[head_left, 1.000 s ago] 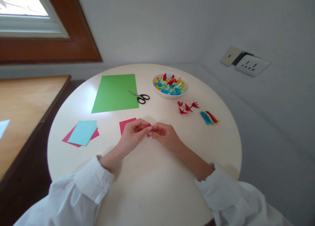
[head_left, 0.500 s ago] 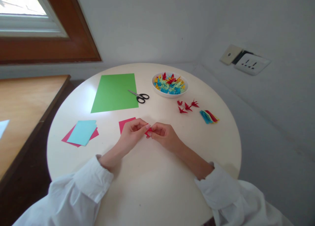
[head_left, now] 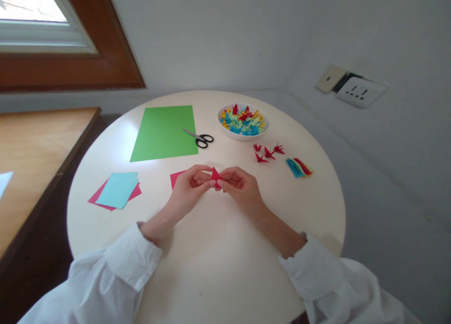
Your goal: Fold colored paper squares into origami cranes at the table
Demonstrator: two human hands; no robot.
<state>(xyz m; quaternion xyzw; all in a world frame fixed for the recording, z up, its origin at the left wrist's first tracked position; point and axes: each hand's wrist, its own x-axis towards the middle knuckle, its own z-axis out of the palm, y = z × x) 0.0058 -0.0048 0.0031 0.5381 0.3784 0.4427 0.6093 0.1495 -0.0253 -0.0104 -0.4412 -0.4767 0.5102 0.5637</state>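
Head view: both hands (head_left: 190,182) (head_left: 244,185) pinch plain, pointed red paper (head_left: 215,175).

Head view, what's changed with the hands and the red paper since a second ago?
The left hand and right hand have shifted slightly up the picture with the small red paper, which now shows a clear upward point between the fingertips. No letting go is visible. The scissors, green sheet and white dish stayed put.
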